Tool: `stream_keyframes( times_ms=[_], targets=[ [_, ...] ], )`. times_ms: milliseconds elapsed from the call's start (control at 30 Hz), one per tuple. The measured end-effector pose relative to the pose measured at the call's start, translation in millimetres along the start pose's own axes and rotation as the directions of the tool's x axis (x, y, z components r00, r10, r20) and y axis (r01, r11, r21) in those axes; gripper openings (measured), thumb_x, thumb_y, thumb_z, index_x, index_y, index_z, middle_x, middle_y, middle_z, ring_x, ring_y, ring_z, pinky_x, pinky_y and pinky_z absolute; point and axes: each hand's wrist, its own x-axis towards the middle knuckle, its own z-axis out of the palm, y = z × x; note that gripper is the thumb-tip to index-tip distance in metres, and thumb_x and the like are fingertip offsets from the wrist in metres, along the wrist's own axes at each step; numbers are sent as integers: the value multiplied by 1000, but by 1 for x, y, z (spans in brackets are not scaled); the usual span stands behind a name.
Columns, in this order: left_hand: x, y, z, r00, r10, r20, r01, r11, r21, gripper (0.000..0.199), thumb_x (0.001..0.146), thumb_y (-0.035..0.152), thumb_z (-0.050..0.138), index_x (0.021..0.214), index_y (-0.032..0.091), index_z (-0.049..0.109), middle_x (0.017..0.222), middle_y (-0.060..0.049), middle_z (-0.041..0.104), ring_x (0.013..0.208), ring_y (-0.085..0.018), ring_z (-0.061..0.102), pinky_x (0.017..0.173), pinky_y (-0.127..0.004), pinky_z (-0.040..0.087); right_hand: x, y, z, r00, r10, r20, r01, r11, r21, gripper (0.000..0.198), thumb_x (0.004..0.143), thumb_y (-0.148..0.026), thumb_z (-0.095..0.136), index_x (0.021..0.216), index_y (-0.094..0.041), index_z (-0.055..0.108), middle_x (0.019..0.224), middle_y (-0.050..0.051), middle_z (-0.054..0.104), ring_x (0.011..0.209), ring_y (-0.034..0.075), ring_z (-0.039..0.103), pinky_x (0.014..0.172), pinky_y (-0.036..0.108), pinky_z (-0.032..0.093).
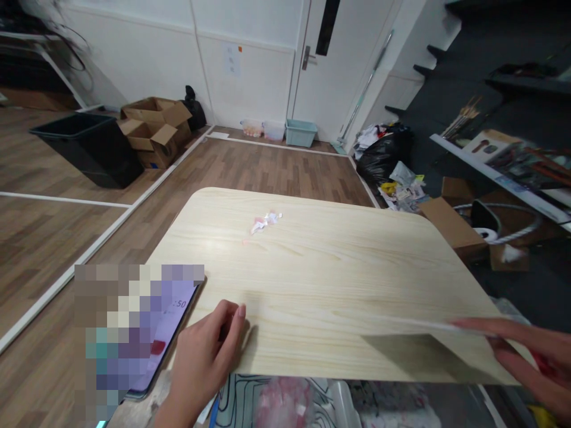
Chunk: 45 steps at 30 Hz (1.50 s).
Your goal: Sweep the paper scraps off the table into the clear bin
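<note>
My left hand (209, 345) rests on the near left part of the pale wooden table (339, 267), its fingers curled in and nothing visible in them. Beside it, to the left, is a phone (167, 327) with a lit purple screen, partly blurred out. At the right edge, my right hand (521, 345) pinches a thin white sheet (410, 323), seen nearly edge-on above the tabletop. A dark shadow lies under the sheet. Something red (546, 364) shows in the right palm, too hidden to name. Small white and pink paper scraps (266, 222) lie near the far edge.
Below the table's near edge is a bag of pink and white pieces (285, 401). A black bin (91, 148) and cardboard boxes (156, 128) stand on the floor at left. At right are a black rubbish bag (386, 154), an open box (455, 223) and a shelf (495, 172).
</note>
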Motion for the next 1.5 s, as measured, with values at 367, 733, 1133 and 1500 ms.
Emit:
stream_keyframes(
  times_ms=[367,733,1133,1500],
  targets=[
    [4,-3,1,999,53,0,-53,998,22,37,108,47,48,82,24,61,58,6,61,51,-12,59,56,-25,37,246,-38,141,839,387,381,-536,477,696,68,75,-9,64,142,-18,67,93,7,85,67,20,77,57,30,65],
    [3,-3,3,999,53,-13,-52,998,42,37,109,45,47,82,23,60,61,5,62,53,-11,58,57,-26,36,291,-67,188,785,70,615,-549,538,640,50,78,-10,72,127,-15,78,67,1,77,53,12,67,49,20,53],
    [3,4,1,998,46,-37,-45,998,35,39,110,47,46,81,24,59,60,4,61,52,-13,57,58,-27,36,273,-48,154,864,120,488,-441,648,621,59,66,-10,61,120,-19,83,75,1,78,57,13,65,51,22,49],
    [3,-1,-1,998,69,1,-69,997,21,37,108,45,49,83,23,63,57,7,58,49,-10,55,55,-24,34,232,-47,141,770,44,637,-498,665,556,48,76,-22,70,121,-13,83,63,1,72,49,12,58,45,21,45]
  ],
)
